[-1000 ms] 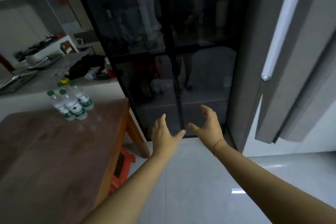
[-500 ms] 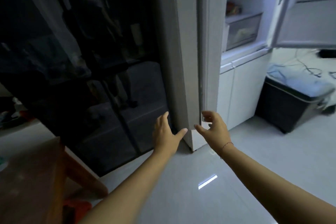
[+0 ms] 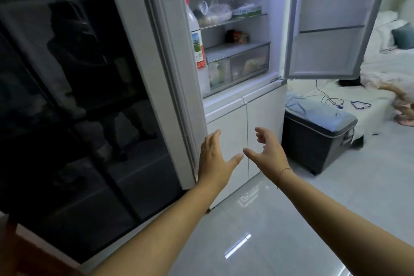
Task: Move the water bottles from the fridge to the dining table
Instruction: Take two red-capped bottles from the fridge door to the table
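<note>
View has swung onto the open fridge (image 3: 235, 36); both hands (image 3: 242, 154) empty, fingers spread.

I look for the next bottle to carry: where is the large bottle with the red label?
The large bottle stands upright at the left edge of the open fridge, beside the clear drawers.

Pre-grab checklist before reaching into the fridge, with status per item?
1. Left hand empty: ok.
2. Right hand empty: ok.
3. Right fridge door swung open: ok.
4. Bottle in reach: one large bottle stands in the left door's rack: ok.
5. Small water bottles on the shelves: cannot tell, only bags and packets show.
6. Floor ahead clear: ok; dark bin sits to the right.
</note>
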Tool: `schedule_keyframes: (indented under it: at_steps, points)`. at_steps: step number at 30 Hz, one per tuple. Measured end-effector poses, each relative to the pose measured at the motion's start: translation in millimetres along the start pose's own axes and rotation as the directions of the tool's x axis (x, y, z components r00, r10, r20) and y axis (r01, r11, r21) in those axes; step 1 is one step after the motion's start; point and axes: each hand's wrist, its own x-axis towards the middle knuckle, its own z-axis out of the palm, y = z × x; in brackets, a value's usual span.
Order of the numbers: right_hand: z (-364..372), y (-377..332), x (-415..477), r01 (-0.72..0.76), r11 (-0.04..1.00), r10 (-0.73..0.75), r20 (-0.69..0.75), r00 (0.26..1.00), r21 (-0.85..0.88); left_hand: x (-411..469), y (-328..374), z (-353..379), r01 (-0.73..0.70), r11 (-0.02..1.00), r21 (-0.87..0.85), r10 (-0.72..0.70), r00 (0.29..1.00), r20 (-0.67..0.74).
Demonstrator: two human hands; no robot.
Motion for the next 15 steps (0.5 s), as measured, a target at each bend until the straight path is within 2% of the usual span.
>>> schedule_keyframes:
  at_steps: [11,15]
  points:
    - [-87,51,112,0.121,0.992,-0.113,0.153,0.982,-0.042,81,69,79,0.114,0.992,-0.05,-0.122,0.972,-0.201]
    - [-89,37,157,0.218,0.976,-0.217,0.177,0.96,0.015,110,86,72,0.087,0.996,-0.027,-0.091,0.925,-0.37]
